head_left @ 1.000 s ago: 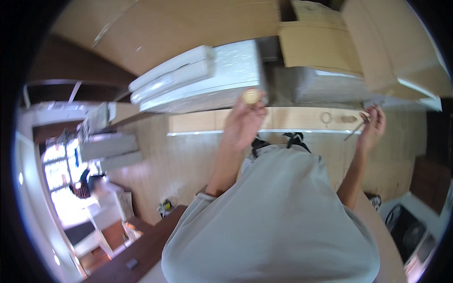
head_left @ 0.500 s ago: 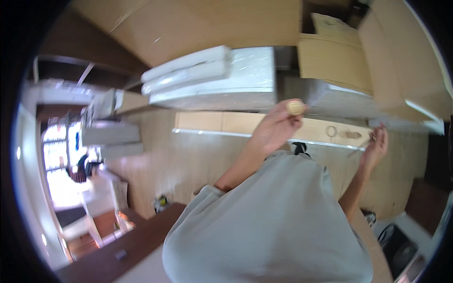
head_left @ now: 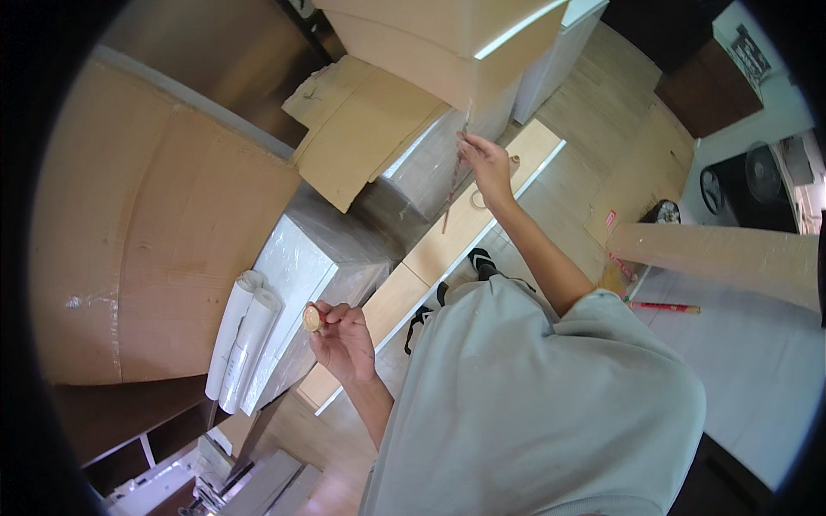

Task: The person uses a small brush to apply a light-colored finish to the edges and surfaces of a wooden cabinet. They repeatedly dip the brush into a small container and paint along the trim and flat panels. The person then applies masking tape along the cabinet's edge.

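My left hand [head_left: 348, 342] is closed on a small round tan piece [head_left: 311, 319], whose flat face points away from the palm; its exact kind is unclear. Farther off and to the right, my right hand [head_left: 488, 168] pinches a thin brownish stick [head_left: 452, 193], which slants down past the fingers. Beneath that hand runs a long pale wooden board [head_left: 430, 255] with a white front edge. A thin ring [head_left: 478, 199] lies on it, partly covered by the wrist. Near the board's far end is a small tan piece [head_left: 514, 163], partly hidden by my hand.
Plastic-wrapped white boxes [head_left: 297, 258] stand beyond the board, with white rolls [head_left: 249, 344] on one. A flattened cardboard sheet [head_left: 370, 120] and large cartons [head_left: 163, 241] rise behind. To the right is a wrapped panel [head_left: 723, 258] and a red stick [head_left: 664, 306].
My view has swung round, so the board now runs diagonally. My right hand has lifted the thin stick up from near the board's end. The left hand still holds the round piece.
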A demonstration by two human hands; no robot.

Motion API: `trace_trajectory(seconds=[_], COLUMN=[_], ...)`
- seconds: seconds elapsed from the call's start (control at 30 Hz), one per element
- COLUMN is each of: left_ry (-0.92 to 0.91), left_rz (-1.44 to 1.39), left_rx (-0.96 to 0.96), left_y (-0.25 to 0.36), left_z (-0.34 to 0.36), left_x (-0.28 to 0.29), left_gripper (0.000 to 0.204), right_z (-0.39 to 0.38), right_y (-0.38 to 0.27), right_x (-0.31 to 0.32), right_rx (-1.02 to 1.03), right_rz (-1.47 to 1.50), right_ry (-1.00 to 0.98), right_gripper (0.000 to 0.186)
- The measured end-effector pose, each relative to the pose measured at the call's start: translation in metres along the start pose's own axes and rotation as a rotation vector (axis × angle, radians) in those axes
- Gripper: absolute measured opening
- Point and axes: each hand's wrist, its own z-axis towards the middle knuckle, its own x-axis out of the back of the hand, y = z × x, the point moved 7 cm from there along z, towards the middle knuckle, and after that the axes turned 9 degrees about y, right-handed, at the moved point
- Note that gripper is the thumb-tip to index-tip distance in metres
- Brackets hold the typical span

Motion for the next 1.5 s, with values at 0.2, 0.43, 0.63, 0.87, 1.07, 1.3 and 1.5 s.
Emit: trace_trajectory(seconds=[0.2, 0.43, 0.63, 0.87, 1.07, 1.3, 1.5], left_ry=[-0.115, -0.138, -0.107, -0.091, -0.104, -0.095, -0.08], left_rz=[-0.047, 0.0, 0.004, -0.008, -0.002, -0.004, -0.008], left_rx=[0.086, 0.122, 0.094, 0.092, 0.101, 0.097, 0.098], left_y=[-0.022, -0.04, -0.03, -0.026, -0.026, -0.023, -0.023], left_z=[0.004, 0.001, -0.002, -0.003, -0.001, 0.003, 0.004], left_x=[-0.029, -0.032, -0.023, -0.022, -0.023, -0.023, -0.022], left_gripper=[0.045, 0.046, 0.046, 0.045, 0.045, 0.045, 0.046], right_z=[0.031, 0.037, 0.043, 0.051, 0.054, 0.061, 0.053], right_y=[-0.005, -0.015, -0.025, -0.027, -0.03, -0.023, -0.014], right_x=[-0.009, -0.02, -0.023, -0.025, -0.028, -0.03, -0.031], right_rx=[0.049, 0.037, 0.081, 0.074, 0.088, 0.079, 0.038], right_rz=[0.103, 0.11, 0.146, 0.144, 0.16, 0.159, 0.153], right_ry=[0.088, 0.123, 0.138, 0.127, 0.144, 0.13, 0.149], right_gripper=[0.029, 0.021, 0.02, 0.026, 0.028, 0.027, 0.024])
